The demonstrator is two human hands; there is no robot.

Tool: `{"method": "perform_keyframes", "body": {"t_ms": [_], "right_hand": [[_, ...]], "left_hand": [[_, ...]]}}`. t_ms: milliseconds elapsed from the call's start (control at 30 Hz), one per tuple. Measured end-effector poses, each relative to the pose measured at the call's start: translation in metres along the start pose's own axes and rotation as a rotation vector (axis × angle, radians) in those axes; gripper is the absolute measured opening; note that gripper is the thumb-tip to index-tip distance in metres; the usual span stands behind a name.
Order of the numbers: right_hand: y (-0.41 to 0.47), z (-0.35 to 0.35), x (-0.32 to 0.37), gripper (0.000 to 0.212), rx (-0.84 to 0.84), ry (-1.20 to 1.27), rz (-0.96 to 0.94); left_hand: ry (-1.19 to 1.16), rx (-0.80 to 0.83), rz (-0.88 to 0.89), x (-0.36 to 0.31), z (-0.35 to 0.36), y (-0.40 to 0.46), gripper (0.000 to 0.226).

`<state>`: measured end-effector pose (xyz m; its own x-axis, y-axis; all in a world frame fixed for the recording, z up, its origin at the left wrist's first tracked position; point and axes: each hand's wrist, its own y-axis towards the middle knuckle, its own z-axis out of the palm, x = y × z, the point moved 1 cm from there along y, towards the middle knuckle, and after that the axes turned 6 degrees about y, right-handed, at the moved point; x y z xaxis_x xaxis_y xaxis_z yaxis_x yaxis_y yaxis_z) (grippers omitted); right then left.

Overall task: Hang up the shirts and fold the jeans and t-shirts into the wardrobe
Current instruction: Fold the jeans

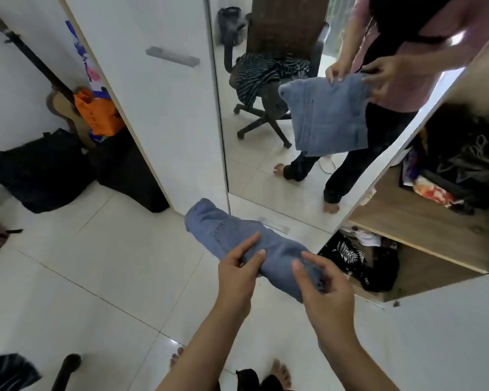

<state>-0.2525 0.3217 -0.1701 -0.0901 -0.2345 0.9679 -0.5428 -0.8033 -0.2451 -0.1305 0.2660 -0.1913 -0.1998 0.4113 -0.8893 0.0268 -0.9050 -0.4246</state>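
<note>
Both hands (280, 275) outstretched, fingers pinching folded jeans (246, 244) mid-air.

Faded blue jeans (249, 246); white wardrobe door (153, 88); orange bag (99, 114); black-and-white striped shirt (263, 71); pale cream floor tiles (76, 277).

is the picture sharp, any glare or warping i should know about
Head view: wide-angle warping bends the wardrobe door edges; motion blur softens the hands, left hand and right hand, on the jeans; small glare spot on the floor tiles; the mirror duplicates the scene.
</note>
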Motion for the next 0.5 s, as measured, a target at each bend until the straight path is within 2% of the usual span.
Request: {"method": "perform_keyframes", "body": {"t_ms": [100, 167, 267, 367, 433, 500], "right_hand": [[0.008, -0.032, -0.001, 0.047, 0.085, 0.239, 0.488], [0.012, -0.047, -0.005, 0.057, 0.197, 0.377, 0.664], [0.017, -0.054, -0.017, 0.048, 0.280, 0.580, 0.726], [0.024, -0.057, -0.023, 0.043, 0.227, 0.873, 0.728], [0.032, -0.059, -0.024, 0.047, 0.174, 0.893, 0.648], [0.038, -0.060, -0.021, 0.052, 0.110, 0.804, 0.535]], "left_hand": [[0.064, 0.051, 0.138, 0.012, 0.016, -0.014, 0.033], [0.082, 0.094, 0.191, 0.015, 0.025, -0.022, 0.034], [0.064, 0.165, 0.207, 0.017, 0.034, -0.030, 0.035], [0.070, 0.234, 0.195, 0.022, 0.035, -0.034, 0.038], [0.071, 0.292, 0.172, 0.026, 0.033, -0.037, 0.041], [0.054, 0.321, 0.131, 0.030, 0.030, -0.039, 0.045]]}}
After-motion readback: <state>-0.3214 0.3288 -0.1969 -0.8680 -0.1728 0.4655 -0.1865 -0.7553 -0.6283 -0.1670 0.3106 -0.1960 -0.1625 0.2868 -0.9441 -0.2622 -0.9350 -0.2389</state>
